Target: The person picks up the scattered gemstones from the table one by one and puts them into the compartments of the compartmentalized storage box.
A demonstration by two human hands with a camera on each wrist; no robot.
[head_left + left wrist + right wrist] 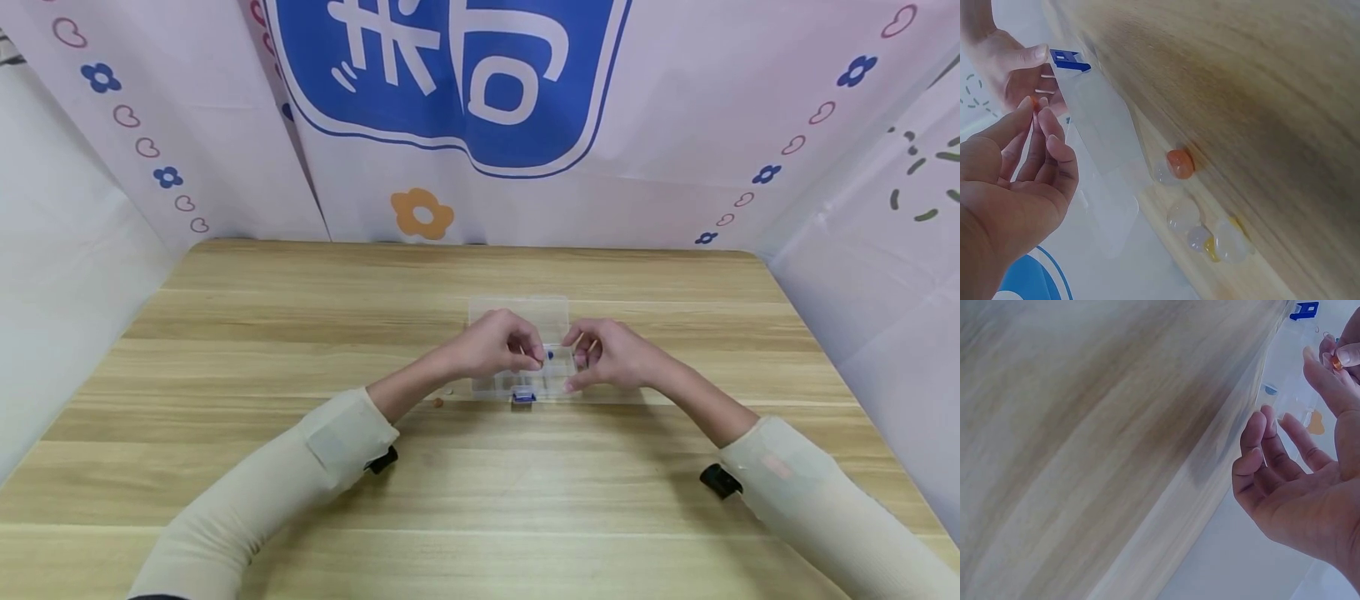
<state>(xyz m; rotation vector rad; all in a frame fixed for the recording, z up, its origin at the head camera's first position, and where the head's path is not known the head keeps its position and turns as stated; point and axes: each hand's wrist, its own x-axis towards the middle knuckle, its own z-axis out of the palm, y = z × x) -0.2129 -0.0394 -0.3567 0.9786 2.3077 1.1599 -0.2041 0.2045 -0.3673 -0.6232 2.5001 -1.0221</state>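
A clear plastic box (508,385) with compartments and a blue latch (523,397) sits on the table, its lid (553,310) raised at the back. My left hand (498,343) is over the box and pinches a small orange bead (1034,100) between thumb and fingertips. At the box's right end is my right hand (611,356); its thumb and index finger hold the two corners, and its other fingers curl loosely. One blue bead (551,355) lies in a back right compartment. My left hand hides part of the compartments.
Left of the box, several loose beads lie on the wooden table (300,308): an orange bead (1180,164), clear beads (1183,214) and a yellow bead (1210,248). A printed white cloth (675,125) hangs behind the table.
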